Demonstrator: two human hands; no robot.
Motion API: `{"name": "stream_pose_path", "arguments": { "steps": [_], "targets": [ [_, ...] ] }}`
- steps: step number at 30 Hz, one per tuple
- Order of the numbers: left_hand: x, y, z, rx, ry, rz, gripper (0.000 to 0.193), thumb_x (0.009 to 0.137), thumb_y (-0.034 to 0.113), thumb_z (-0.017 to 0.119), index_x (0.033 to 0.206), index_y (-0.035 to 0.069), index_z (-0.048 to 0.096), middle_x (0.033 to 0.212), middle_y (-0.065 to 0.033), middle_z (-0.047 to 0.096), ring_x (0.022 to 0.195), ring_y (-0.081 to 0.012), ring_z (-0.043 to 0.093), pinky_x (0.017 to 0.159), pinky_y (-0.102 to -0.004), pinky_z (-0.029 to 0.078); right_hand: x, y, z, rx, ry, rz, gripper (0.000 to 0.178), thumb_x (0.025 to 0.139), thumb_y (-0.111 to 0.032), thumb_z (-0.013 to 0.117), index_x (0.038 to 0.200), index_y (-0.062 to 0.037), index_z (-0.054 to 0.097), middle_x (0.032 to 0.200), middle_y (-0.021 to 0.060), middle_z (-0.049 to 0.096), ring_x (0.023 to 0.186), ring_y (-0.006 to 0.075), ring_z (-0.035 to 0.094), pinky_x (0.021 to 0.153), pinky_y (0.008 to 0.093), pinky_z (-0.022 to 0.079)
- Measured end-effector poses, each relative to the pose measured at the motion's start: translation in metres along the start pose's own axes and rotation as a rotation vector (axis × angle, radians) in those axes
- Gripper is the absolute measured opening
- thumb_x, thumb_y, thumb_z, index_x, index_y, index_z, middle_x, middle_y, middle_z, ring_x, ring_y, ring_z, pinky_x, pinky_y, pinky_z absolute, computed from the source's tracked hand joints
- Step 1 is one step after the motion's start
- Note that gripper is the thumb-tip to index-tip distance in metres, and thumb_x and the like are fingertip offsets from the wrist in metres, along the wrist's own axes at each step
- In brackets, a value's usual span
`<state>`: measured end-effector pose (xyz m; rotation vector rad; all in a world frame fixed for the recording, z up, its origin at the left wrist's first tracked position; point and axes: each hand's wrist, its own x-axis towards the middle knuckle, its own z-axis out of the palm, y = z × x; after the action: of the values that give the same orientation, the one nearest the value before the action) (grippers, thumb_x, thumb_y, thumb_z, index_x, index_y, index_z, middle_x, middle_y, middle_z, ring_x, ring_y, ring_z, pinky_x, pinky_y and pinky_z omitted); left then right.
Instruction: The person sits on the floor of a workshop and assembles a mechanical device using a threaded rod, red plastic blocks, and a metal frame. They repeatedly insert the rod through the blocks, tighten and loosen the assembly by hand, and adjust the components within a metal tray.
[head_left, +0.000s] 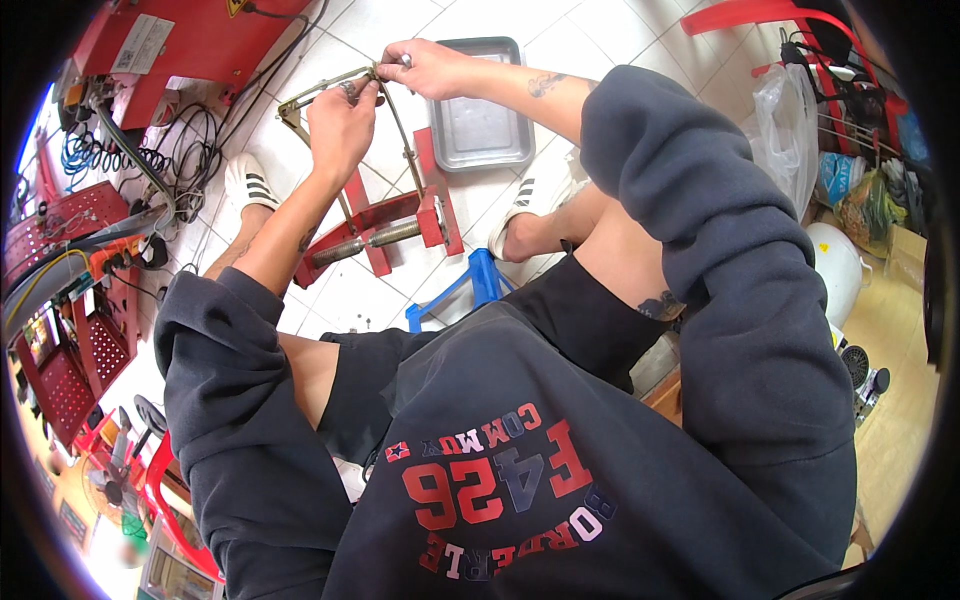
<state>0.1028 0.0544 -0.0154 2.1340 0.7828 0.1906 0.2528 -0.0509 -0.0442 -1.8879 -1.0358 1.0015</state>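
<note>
A brass-coloured metal frame of thin bars (410, 150) stands up from a red metal stand (432, 215) with thick springs (395, 233) across its base. At the frame's top corner my left hand (342, 122) is closed, thumb and fingers pinching the metal there. My right hand (425, 70) meets it at the same corner, its fingers curled around a small, shiny metal piece (406, 61). The fingertips of both hands nearly touch, and the exact part between them is too small to make out.
A grey plastic tray (485, 160) lies on the tiled floor beyond the stand. Between my feet is a blue stool (484, 278). Red machinery (165, 40) and tangled black cables (200, 150) fill the left; a clear plastic bag (785, 125) hangs at the right.
</note>
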Motion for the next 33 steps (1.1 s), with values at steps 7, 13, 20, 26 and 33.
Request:
{"name": "stream_pose_path", "arguments": {
  "steps": [7, 13, 20, 26, 33],
  "targets": [
    [0.008, -0.018, 0.008, -0.099, 0.001, 0.047, 0.026, 0.096, 0.022, 0.066, 0.112, 0.004, 0.077, 0.078, -0.0062, 0.076, 0.062, -0.0051, 0.058, 0.060, -0.0278, 0.047, 0.005, 0.009, -0.019, -0.033, -0.060, -0.103, 0.039, 0.100, -0.042, 0.063, 0.109, -0.0044, 0.069, 0.077, 0.0071, 0.064, 0.072, 0.0186, 0.059, 0.070, 0.0356, 0.049],
    [0.000, -0.003, -0.003, -0.043, -0.014, -0.012, 0.025, 0.096, 0.021, 0.066, 0.112, 0.004, 0.077, 0.081, -0.0058, 0.076, 0.065, -0.0041, 0.058, 0.062, -0.0259, 0.047, 0.007, -0.010, -0.014, -0.042, -0.105, 0.086, 0.051, 0.104, -0.050, 0.049, 0.120, -0.0066, 0.070, 0.075, 0.0068, 0.062, 0.074, 0.0178, 0.057, 0.070, 0.0359, 0.048],
    [0.004, -0.012, 0.001, -0.108, -0.022, 0.004, 0.025, 0.097, 0.019, 0.065, 0.113, 0.003, 0.076, 0.082, -0.0071, 0.076, 0.072, -0.0063, 0.066, 0.064, -0.0262, 0.049, 0.005, -0.001, -0.013, 0.026, -0.081, 0.035, 0.040, 0.102, -0.042, 0.058, 0.111, -0.0058, 0.071, 0.081, 0.0055, 0.063, 0.076, 0.0152, 0.056, 0.072, 0.0346, 0.047],
    [0.005, -0.013, 0.000, -0.050, -0.023, 0.022, 0.025, 0.097, 0.019, 0.065, 0.112, 0.002, 0.076, 0.082, -0.0076, 0.076, 0.074, -0.0071, 0.067, 0.065, -0.0261, 0.050, 0.004, -0.002, -0.016, 0.054, -0.072, -0.026, 0.039, 0.098, -0.040, 0.066, 0.109, -0.0034, 0.071, 0.089, 0.0072, 0.067, 0.086, 0.0172, 0.060, 0.081, 0.0347, 0.049],
    [0.002, -0.010, -0.004, -0.050, -0.019, 0.008, 0.025, 0.097, 0.020, 0.065, 0.111, 0.004, 0.077, 0.081, -0.0063, 0.076, 0.065, -0.0047, 0.059, 0.061, -0.0261, 0.046, 0.002, -0.023, -0.024, -0.050, -0.127, 0.167, 0.040, 0.102, -0.042, 0.057, 0.108, -0.0064, 0.074, 0.090, 0.0074, 0.068, 0.083, 0.0196, 0.060, 0.082, 0.0378, 0.049]
  ]
}}
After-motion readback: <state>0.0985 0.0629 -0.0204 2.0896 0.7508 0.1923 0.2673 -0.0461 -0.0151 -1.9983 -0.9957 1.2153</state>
